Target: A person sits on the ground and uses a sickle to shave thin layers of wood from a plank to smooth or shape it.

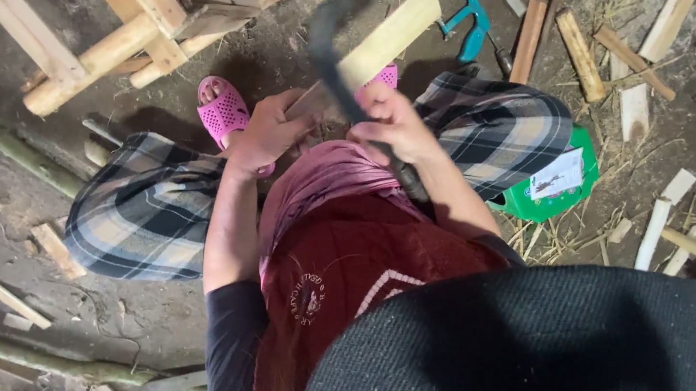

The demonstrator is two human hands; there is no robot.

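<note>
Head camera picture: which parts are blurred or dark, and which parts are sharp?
In the head view, the dark curved blade is smeared by motion blur, while the pale flat wooden slat it meets stays fairly sharp; the right hand is slightly soft, the left hand clearer; the pink perforated slipper is crisp; the black knitted fabric nearest the lens is dark and out of focus.

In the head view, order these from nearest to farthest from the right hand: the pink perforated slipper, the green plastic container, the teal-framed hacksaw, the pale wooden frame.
From the right hand:
1. Teal-framed hacksaw, above and to its right.
2. Green plastic container, lower right; nearly as close as the hacksaw, hard to rank.
3. Pink perforated slipper, across to the left.
4. Pale wooden frame, upper left.
</note>
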